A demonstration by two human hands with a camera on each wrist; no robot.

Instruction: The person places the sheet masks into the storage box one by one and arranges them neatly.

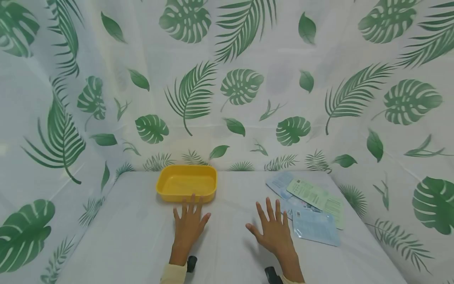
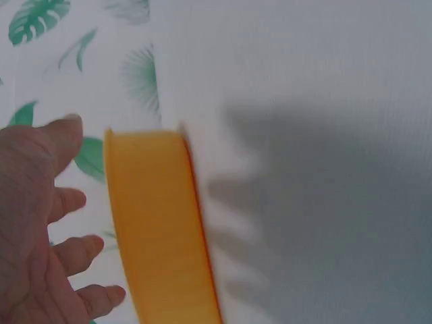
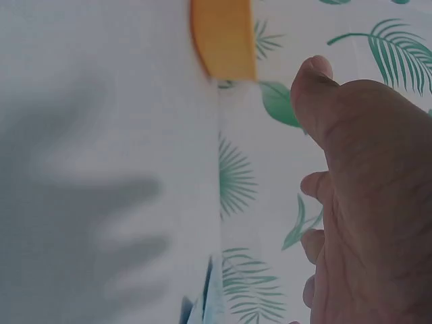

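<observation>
My left hand (image 1: 188,227) hovers over the white table with its fingers spread, its fingertips overlapping the near rim of a yellow tray (image 1: 186,181) in the head view. In the left wrist view the tray's side wall (image 2: 158,223) stands apart from the fingers. To the right, my right hand (image 1: 274,232) is also spread above the table and holds nothing. Beside it lie several flat packets: a light blue one (image 1: 315,227) nearest, a green one (image 1: 319,197) across the middle, and blue ones (image 1: 278,183) partly hidden underneath.
The table (image 1: 234,252) has a white cover. Behind and at both sides hang white curtains (image 1: 269,79) printed with green leaves, reaching the table's edges. Dark wrist cameras (image 1: 191,263) are strapped below both hands, near pale cuffs.
</observation>
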